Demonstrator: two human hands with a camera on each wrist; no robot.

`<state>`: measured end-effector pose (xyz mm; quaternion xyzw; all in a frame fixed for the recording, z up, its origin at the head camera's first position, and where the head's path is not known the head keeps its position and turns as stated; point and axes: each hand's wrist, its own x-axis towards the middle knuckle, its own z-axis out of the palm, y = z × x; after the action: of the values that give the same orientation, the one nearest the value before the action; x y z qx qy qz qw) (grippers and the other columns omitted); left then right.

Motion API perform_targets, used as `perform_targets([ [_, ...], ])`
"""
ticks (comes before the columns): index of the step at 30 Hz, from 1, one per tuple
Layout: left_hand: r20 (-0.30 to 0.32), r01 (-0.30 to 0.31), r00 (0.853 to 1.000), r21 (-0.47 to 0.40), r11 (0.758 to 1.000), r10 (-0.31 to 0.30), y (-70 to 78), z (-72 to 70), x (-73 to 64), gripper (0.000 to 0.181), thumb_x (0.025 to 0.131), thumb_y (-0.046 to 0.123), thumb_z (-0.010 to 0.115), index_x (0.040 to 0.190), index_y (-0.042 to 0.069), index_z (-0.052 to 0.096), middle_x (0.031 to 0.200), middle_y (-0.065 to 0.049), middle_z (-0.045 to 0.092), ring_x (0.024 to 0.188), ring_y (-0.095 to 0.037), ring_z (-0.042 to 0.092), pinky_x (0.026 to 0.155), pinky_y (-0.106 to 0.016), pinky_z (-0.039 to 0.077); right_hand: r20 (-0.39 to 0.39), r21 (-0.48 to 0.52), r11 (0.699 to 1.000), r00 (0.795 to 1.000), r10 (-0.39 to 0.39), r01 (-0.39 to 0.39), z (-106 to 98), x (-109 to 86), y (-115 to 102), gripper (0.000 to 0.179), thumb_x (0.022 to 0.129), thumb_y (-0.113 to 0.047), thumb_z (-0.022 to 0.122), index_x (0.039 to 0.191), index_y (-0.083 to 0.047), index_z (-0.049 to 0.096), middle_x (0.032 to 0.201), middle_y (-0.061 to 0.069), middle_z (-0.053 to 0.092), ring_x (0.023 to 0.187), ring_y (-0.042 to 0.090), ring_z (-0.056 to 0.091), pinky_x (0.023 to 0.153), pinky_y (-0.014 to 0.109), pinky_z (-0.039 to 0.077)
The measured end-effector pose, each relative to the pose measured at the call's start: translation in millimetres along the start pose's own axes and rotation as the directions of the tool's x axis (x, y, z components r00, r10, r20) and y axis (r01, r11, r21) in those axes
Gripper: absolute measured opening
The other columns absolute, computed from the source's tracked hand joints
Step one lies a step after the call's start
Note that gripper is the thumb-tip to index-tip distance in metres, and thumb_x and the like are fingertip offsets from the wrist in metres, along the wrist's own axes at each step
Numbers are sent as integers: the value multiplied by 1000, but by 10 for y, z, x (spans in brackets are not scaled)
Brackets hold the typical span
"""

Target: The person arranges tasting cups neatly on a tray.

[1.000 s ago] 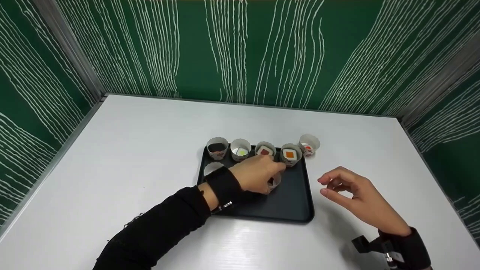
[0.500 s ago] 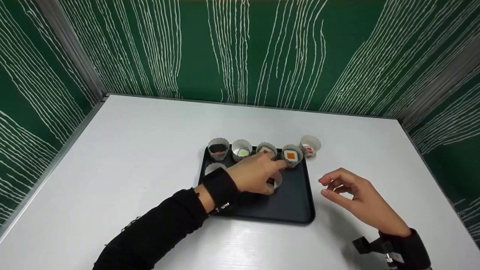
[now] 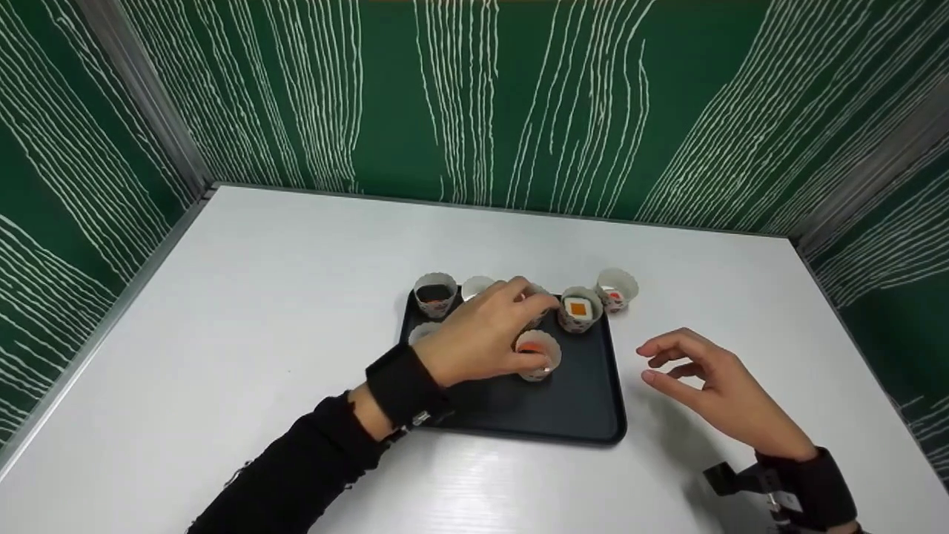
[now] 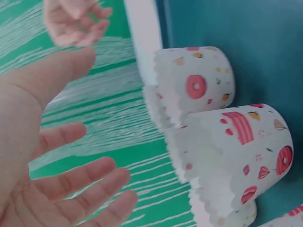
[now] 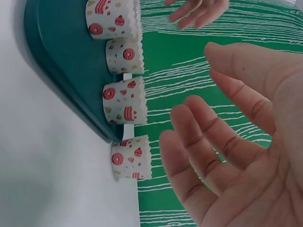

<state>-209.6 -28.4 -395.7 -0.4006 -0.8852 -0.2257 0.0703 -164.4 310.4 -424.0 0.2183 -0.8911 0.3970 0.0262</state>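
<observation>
My left hand is over the dark tray, its fingers apart and holding nothing. Its thumb overlaps a paper baking cup with something orange-red inside; I cannot tell whether they touch. In the left wrist view the fingers are spread beside the patterned cup. Another cup is partly behind the fingers, and to its right a cup contains a white piece with an orange square. My right hand hangs right of the tray, fingers loosely bent around nothing.
At the tray's back left stands a cup with dark contents. A pale cup and a front-left cup are partly hidden. Off the tray's right corner sits a cup with a red piece. Green walls close off the white table.
My left hand has drawn back up and left from the front cup, and its fingers have spread. The orange-red content of that cup now shows. My right hand has hardly moved.
</observation>
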Motion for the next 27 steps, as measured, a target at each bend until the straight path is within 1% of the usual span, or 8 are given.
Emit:
perform_targets([
  [4, -116, -2, 993, -21, 1000, 0, 12, -81, -116, 60, 96, 45, 81, 143, 13, 63, 126, -9, 65, 114, -26, 66, 99, -42, 58, 2, -10, 1000, 1000, 7, -7, -23, 33, 30, 27, 99, -12, 78, 123, -23, 71, 117, -7, 71, 105, 4, 68, 87, 16, 56],
  [6, -156, 1, 988, -17, 1000, -3, 18, -117, -176, 59, 98, 47, 78, 144, 14, 63, 123, -7, 65, 112, -23, 66, 95, -39, 58, 5, -20, 1000, 1000, 8, -7, -33, 52, 40, 28, 99, -13, 78, 124, -23, 71, 118, -8, 70, 106, 1, 67, 87, 15, 56],
  [9, -208, 1, 978, -8, 1000, -2, 21, -158, -262, 56, 100, 47, 75, 145, 16, 62, 122, -6, 65, 110, -20, 66, 91, -36, 60, 12, -37, 999, 1000, 13, -13, -49, 81, 61, 31, 99, -14, 78, 127, -24, 70, 121, -8, 68, 108, 1, 66, 88, 15, 56],
  [13, -243, 11, 970, -24, 1000, -16, 15, -211, -373, 55, 99, 41, 78, 146, 16, 62, 124, -7, 66, 112, -20, 67, 93, -37, 60, 22, -75, 997, 999, 29, -28, -79, 141, 78, 34, 99, -18, 79, 131, -23, 68, 124, -8, 67, 110, -2, 65, 89, 15, 55],
  [19, -248, 52, 966, -72, 996, -69, 16, -312, -548, 58, 96, 33, 83, 147, 14, 62, 134, -7, 66, 120, -22, 66, 101, -41, 58, 61, -119, 992, 996, 58, -51, -149, 300, 102, 43, 101, -25, 77, 141, -21, 62, 134, -2, 65, 114, -8, 61, 92, 15, 54],
  [22, -253, 72, 963, -70, 995, -87, 27, -355, -607, 58, 96, 34, 83, 147, 15, 62, 135, -7, 66, 125, -24, 65, 105, -43, 56, 82, -163, 985, 994, 74, -60, -203, 412, 107, 46, 102, -29, 76, 144, -20, 60, 140, 1, 64, 119, 2, 62, 94, 21, 55],
  [24, -260, 76, 961, -61, 995, -90, 38, -382, -626, 58, 95, 35, 83, 147, 16, 63, 135, -6, 67, 127, -24, 64, 107, -45, 56, 99, -185, 981, 992, 80, -61, -250, 500, 105, 47, 103, -29, 75, 146, -18, 59, 142, 6, 62, 124, 16, 64, 98, 32, 57],
  [27, -266, 72, 960, -57, 996, -84, 50, -419, -635, 58, 95, 35, 83, 146, 16, 63, 134, -6, 66, 127, -24, 65, 106, -45, 56, 132, -198, 978, 987, 89, -62, -322, 653, 107, 51, 103, -28, 74, 148, -14, 57, 145, 15, 57, 131, 39, 60, 102, 56, 56],
])
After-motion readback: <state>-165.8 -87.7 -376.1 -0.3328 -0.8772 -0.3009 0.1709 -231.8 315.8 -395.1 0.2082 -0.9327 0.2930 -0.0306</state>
